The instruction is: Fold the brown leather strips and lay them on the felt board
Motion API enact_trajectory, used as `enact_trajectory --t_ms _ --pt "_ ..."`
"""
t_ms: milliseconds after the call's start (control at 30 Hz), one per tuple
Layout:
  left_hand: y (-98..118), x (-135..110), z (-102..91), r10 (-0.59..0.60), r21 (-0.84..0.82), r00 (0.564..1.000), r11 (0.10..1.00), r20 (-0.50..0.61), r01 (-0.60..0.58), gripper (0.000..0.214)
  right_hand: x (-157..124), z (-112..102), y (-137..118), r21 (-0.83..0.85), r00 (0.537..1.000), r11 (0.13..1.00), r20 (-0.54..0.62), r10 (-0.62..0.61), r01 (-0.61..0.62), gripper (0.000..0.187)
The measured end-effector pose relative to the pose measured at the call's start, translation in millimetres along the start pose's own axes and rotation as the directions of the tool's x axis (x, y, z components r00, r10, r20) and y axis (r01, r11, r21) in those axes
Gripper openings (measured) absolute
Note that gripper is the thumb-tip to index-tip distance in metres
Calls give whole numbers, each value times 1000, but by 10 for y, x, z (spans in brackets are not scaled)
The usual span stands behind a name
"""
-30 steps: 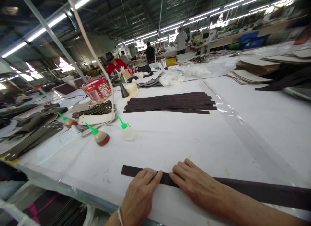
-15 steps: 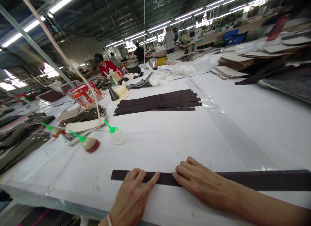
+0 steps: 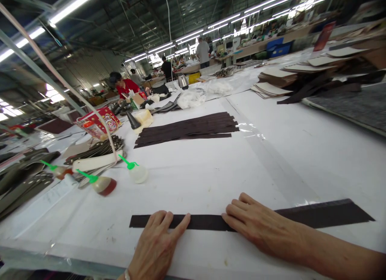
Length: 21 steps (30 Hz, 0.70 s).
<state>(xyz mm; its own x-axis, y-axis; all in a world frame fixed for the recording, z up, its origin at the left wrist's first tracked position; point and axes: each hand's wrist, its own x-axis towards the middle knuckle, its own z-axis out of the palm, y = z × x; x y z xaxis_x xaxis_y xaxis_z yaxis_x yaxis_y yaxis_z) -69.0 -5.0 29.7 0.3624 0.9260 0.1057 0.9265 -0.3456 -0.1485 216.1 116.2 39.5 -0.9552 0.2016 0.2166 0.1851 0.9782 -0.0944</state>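
Two open hands lie flat on one dark strip

Beyond the left end of the dark strip (image 3: 205, 222), well apart from it, three squeeze bottles (image 3: 101, 183) with green nozzles lie on the white surface (image 3: 211, 175). The left hand (image 3: 155, 242) rests on the strip near that left end, its fingers (image 3: 180, 225) stretched out and pressing down, closed around nothing. Just beside it, on the middle of the strip, the right hand (image 3: 261, 227) lies the same way, flat and open. The right end of the strip, cut at a slant, lies free to the right of this hand.

I judge the strip to be light, thin and soft, perhaps leather. It would bend and hang if lifted at one point, so the two ends look like the better places to take hold. The near edge of the surface is close behind the strip. Beyond the strip the cover is bare up to a stack of like strips (image 3: 187, 129).
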Motion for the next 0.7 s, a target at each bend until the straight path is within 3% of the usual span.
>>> enact_trajectory --t_ms 100,200,300,400,700 --pt "117 118 -63 -28 -22 989 999 -148 25 58 -25 -1 2 -25 1000 1000 8 -14 14 20" --pt "376 330 -90 9 -152 965 987 -263 -50 52 -21 13 -12 -70 1000 997 1 -26 26 17" --pt "644 526 -29 57 -328 970 935 -237 -135 49 -18 29 -26 -116 1000 993 -9 -13 12 14" --pt "771 590 81 52 -394 976 909 -211 -133 47 -43 38 -22 -135 1000 991 -12 -3 1 13" --pt "713 507 202 93 -349 989 928 -119 -129 62 -294 -63 57 -132 1000 991 -18 -10 7 18"
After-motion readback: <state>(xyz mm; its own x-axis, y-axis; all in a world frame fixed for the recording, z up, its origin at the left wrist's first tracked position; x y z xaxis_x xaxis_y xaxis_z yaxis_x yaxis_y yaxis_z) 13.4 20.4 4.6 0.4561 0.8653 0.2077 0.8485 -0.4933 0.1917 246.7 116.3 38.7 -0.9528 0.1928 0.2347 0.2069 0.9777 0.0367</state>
